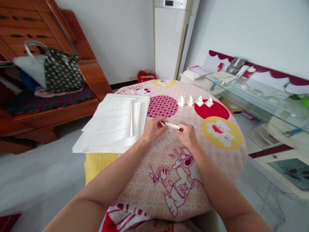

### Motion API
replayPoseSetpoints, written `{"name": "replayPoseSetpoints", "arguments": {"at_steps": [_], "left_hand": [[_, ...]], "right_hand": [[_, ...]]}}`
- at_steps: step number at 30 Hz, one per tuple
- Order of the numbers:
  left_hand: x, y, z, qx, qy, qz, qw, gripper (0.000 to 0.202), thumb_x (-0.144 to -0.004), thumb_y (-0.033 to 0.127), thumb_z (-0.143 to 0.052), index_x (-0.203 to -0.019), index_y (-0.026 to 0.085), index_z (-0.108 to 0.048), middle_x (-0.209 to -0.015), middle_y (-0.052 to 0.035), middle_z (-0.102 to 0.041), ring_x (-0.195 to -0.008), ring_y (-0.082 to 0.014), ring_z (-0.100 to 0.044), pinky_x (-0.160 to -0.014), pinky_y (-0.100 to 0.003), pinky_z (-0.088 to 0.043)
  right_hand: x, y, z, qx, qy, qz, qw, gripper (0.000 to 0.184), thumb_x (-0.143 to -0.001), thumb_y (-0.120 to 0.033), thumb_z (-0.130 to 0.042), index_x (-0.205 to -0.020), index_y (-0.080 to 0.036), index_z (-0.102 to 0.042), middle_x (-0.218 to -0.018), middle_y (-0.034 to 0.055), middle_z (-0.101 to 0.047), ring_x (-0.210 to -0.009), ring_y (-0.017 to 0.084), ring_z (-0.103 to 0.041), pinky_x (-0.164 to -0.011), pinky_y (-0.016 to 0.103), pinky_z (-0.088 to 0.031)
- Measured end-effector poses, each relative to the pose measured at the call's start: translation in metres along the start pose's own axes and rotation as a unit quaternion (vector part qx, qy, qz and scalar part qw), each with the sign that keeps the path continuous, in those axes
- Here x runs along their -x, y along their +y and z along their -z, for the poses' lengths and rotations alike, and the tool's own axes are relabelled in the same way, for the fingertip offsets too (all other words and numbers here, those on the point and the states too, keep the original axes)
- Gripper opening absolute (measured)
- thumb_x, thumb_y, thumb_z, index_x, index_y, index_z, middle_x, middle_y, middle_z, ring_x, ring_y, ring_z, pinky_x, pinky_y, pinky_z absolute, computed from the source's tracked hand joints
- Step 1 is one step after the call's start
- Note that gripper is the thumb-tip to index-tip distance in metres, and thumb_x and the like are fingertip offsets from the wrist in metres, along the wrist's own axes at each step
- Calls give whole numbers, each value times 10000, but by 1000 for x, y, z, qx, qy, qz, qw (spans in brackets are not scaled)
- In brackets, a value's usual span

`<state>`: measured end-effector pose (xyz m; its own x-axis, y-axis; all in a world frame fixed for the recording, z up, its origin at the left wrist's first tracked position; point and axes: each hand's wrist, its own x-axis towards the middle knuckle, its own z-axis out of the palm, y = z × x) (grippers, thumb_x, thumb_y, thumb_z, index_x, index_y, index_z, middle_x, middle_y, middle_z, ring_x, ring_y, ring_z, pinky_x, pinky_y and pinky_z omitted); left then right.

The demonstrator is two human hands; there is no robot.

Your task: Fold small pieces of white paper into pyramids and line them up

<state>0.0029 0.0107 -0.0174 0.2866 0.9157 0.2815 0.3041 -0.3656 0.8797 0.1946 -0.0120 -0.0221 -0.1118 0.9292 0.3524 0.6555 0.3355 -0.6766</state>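
Observation:
My left hand (153,129) and my right hand (187,133) both pinch a small folded strip of white paper (173,126) just above the table, one hand at each end. The table (224,161) is round and covered with a pink cartoon-print cloth. A stack of white paper sheets (113,125) lies just left of my left hand. Several small folded white paper shapes (195,101) stand in a row farther back on the cloth, beyond my right hand.
A wooden bench (60,106) with a patterned handbag (61,69) stands at the left. A glass shelf (260,100) with papers and containers runs along the right. A tall white appliance (169,38) stands against the back wall, a red item (145,76) at its foot.

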Motion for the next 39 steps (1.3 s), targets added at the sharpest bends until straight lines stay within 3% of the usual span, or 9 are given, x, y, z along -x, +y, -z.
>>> {"name": "replayPoseSetpoints", "arguments": {"at_steps": [4, 8, 12, 17, 22, 27, 32, 39], "left_hand": [[2, 0, 1, -112, 6, -91, 989, 134, -760, 58, -582, -833, 158, -633, -759, 14, -625, -617, -85, -537, -603, -204, -421], [3, -2, 4, -226, -52, -147, 962, 192, -746, 10, -550, -838, 154, -637, -830, -23, -633, -715, -126, -572, -665, -247, -427], [7, 3, 8, -324, -165, -132, 922, 125, -796, 91, -613, -870, 168, -679, -926, -54, -652, -834, -182, -619, -709, -275, -444], [10, 11, 12, -345, -244, -78, 903, 139, -782, 137, -685, -907, 178, -730, -973, -63, -677, -824, -189, -636, -734, -283, -444], [11, 11, 9, -331, -236, -61, 912, 99, -755, 109, -677, -823, 175, -708, -822, -46, -691, -739, -169, -608, -686, -262, -404], [10, 10, 5, -335, -226, -41, 914, 89, -748, 109, -677, -787, 183, -705, -758, -40, -704, -704, -168, -598, -660, -258, -381], [10, 10, 5, -334, -215, -25, 917, 85, -777, 159, -656, -741, 183, -728, -735, -51, -712, -668, -165, -582, -643, -260, -368], [5, 5, 6, -221, -185, 23, 957, 166, -783, 188, -636, -629, 185, -698, -578, 2, -638, -561, -124, -519, -577, -259, -309]], "right_hand": [[2, -5, 3, 129, 5, 100, 987, 176, -816, -93, -537, -706, -172, -650, -749, 49, -637, -709, 169, -556, -645, 282, -363], [7, -12, 11, 220, -75, 129, 964, 167, -824, -64, -575, -813, -175, -700, -851, 63, -666, -788, 188, -599, -663, 289, -365], [11, -18, 15, 241, -187, 119, 945, 134, -846, -83, -639, -872, -183, -724, -871, 54, -668, -776, 182, -613, -670, 290, -373], [11, -19, 18, 198, -229, 116, 946, 140, -829, -95, -699, -921, -191, -744, -915, 73, -691, -817, 199, -635, -705, 302, -408], [9, -14, 22, 166, -245, 110, 949, 187, -815, -39, -639, -789, -190, -746, -861, 84, -696, -816, 214, -628, -729, 319, -433], [4, -2, 24, 94, -262, 124, 953, 211, -806, -26, -604, -768, -163, -760, -836, 79, -691, -842, 210, -640, -770, 317, -453], [0, 5, 25, 19, -243, 74, 967, 190, -792, -65, -622, -751, -182, -766, -817, 40, -702, -775, 165, -638, -737, 283, -445], [0, 3, 27, 36, -197, -11, 980, 159, -780, -147, -669, -638, -182, -731, -636, 5, -641, -622, 133, -551, -597, 259, -348]]}}
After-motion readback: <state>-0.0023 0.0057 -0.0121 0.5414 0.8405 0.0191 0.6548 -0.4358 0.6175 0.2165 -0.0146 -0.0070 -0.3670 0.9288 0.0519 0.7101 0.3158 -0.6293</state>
